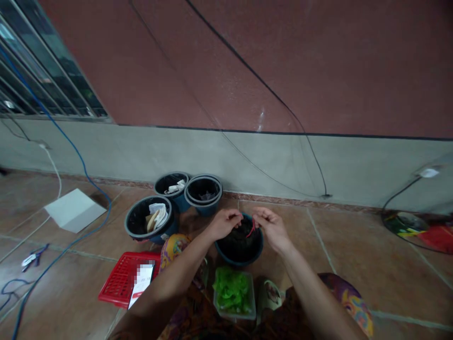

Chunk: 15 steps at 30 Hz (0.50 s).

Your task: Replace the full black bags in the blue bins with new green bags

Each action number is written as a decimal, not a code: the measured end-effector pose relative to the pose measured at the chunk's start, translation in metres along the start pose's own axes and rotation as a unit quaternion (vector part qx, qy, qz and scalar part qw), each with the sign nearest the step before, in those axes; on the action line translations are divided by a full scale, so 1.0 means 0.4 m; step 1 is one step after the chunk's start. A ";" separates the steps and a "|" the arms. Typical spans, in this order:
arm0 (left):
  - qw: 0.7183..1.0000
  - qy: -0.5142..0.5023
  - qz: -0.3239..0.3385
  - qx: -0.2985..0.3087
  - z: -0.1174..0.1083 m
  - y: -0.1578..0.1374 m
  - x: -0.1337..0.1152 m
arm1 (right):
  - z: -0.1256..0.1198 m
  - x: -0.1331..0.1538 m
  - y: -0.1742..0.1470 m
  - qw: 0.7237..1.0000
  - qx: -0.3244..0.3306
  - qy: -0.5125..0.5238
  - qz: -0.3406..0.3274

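My left hand (223, 223) is closed in a pinch over a dark-lined bucket (239, 260); what it holds, if anything, is too small to make out. My right hand (274, 229) pinches a thin red strand (251, 230) that hangs over the same bucket; I cannot tell whether it is string or a stem. Dark contents, hard to make out, fill the bucket's inside. Just below it, close to my body, a clear plastic box (235, 311) holds bright green leaves (231, 289).
Bin-like buckets (150, 222), (203, 193) stand left, some with paper. A red basket (115, 278) has a phone (143, 281) on it. Further left lie a white box (75, 208) and a blue cable (79, 236). A red cloth-like thing (437, 237) lies far right.
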<state>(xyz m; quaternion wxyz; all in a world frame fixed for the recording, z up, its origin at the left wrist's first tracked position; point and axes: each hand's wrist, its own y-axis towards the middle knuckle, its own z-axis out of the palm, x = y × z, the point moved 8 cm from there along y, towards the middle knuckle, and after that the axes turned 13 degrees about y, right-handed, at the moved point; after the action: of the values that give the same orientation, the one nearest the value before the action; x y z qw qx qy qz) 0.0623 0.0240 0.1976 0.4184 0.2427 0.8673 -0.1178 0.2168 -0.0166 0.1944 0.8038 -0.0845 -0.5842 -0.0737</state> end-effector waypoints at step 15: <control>0.987 0.148 0.037 -0.042 -0.034 0.077 -0.029 | 0.096 -0.048 0.094 0.977 0.162 -0.138 0.017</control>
<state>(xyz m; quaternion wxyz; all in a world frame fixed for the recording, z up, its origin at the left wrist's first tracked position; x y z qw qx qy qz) 0.0754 0.0520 0.2151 0.2997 0.2713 0.9142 -0.0283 0.1836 0.0288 0.1858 0.7198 0.0277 -0.6920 0.0476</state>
